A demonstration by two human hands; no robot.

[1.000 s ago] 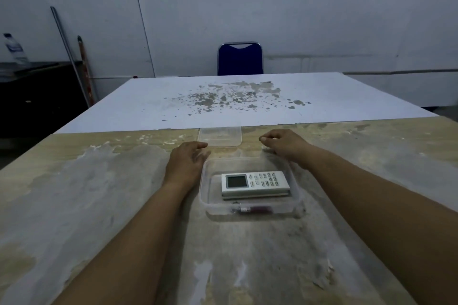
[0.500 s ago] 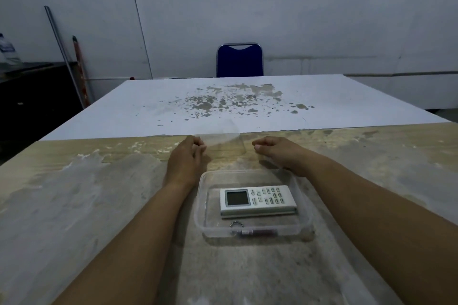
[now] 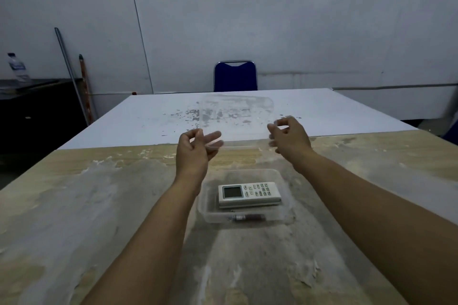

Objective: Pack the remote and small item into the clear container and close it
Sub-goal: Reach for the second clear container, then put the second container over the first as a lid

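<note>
A clear plastic container (image 3: 205, 208) sits open on the worn tabletop in front of me. Inside it lies a white remote (image 3: 249, 194) with a small screen at its left end. A small dark cylindrical item (image 3: 247, 217) rests along the container's near wall. Both of my hands hold the clear lid (image 3: 238, 119) raised above and beyond the container, tilted up toward me. My left hand (image 3: 195, 148) pinches the lid's near left corner. My right hand (image 3: 288, 137) pinches its near right corner.
A large white board (image 3: 347, 109) with scattered grey flecks covers the far half of the table. A blue chair (image 3: 235, 77) stands behind it at the wall. Left of the table are a dark cabinet (image 3: 37, 106), a water bottle (image 3: 16, 67) and leaning poles (image 3: 71, 74).
Both hands have picked the lid up from the table behind the container and lifted it into the air. The container and its contents have stayed put.
</note>
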